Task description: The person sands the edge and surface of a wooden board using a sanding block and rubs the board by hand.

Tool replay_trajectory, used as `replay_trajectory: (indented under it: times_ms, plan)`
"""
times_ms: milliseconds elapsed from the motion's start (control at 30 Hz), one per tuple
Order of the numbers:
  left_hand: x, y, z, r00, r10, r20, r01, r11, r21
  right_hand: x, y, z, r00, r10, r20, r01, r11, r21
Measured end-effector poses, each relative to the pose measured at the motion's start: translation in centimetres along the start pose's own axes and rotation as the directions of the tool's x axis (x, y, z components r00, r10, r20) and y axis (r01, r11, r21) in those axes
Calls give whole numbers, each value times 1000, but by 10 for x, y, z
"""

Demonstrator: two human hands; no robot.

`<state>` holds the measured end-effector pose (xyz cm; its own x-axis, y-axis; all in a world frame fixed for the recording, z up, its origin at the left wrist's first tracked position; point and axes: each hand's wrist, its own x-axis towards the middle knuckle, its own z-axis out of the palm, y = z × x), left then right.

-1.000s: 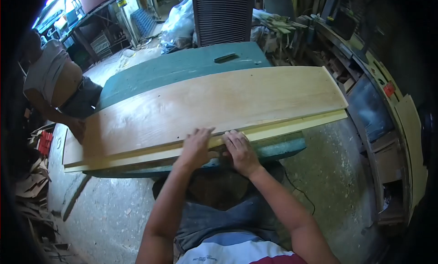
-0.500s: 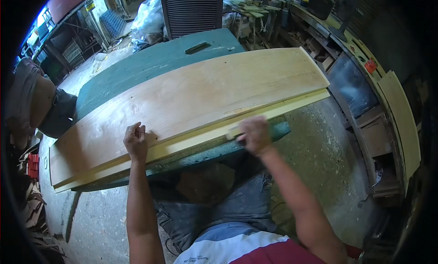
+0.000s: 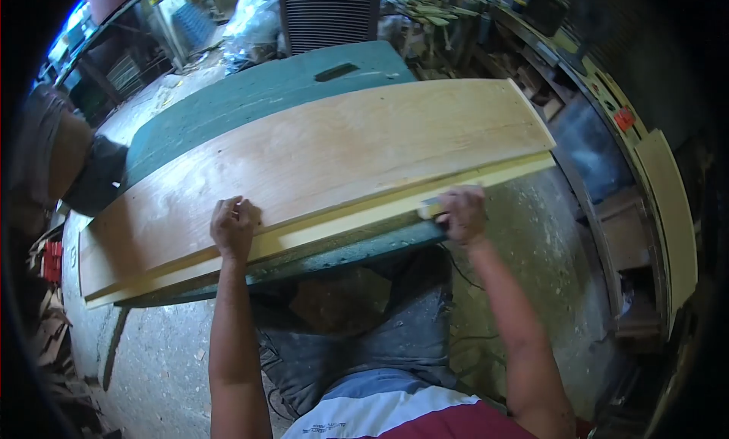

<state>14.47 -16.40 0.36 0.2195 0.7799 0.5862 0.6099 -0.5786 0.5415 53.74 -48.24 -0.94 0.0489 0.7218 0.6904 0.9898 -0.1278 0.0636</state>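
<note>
A long light wooden panel (image 3: pixel 326 151) lies across a green table (image 3: pixel 266 94). Along its near edge runs a pale yellow strip (image 3: pixel 349 217). My left hand (image 3: pixel 234 225) rests near the panel's front edge, left of the middle, with its fingers curled; what they hold, if anything, is hidden. Farther right, my right hand (image 3: pixel 463 213) is wrapped round a small yellowish block (image 3: pixel 430 209), close to the strip's front edge. The block is slightly blurred, and my fingers hide part of it.
Another person (image 3: pixel 72 158) stands at the table's left end. Beyond the table are a dark louvred panel (image 3: pixel 330 18) and a plastic-wrapped heap (image 3: pixel 252 29). Shelving with boards (image 3: pixel 664 211) lines the right side. Wood scraps (image 3: pixel 53 325) lie at left.
My left hand has moved left from the middle and curled. My right hand has moved right along the front edge, with the block now showing in it. The view has shifted.
</note>
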Motion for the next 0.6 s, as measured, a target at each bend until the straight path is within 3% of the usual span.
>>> replay_trajectory:
  times_ms: [67,133,167,200,267,367,433,600]
  plan:
    - [-1,-4,0,997,64,-49,-63,998,9,-25,65,12,992,102,-71,-101,995,20]
    - [-1,-8,5,999,34,-42,-34,999,-10,-42,122,3,983,170,-72,-178,974,-142]
    - [1,2,-1,1000,14,-5,-14,998,66,-49,149,3,980,173,-99,-187,969,-159]
    - [1,0,3,999,16,-28,-15,999,38,-42,156,-4,958,285,-43,-287,934,-212]
    - [1,7,-1,999,-17,-47,18,1000,18,-30,151,-14,973,208,-95,-223,956,-191]
    - [0,15,-3,995,-82,-60,83,997,8,16,81,-30,989,148,-9,-148,988,-47]
    - [-1,12,-2,998,4,-59,-3,1000,23,32,34,-23,994,110,5,-110,993,39]
    - [-1,9,1,998,6,-69,-5,1000,6,71,-76,-13,992,89,85,-106,967,230]
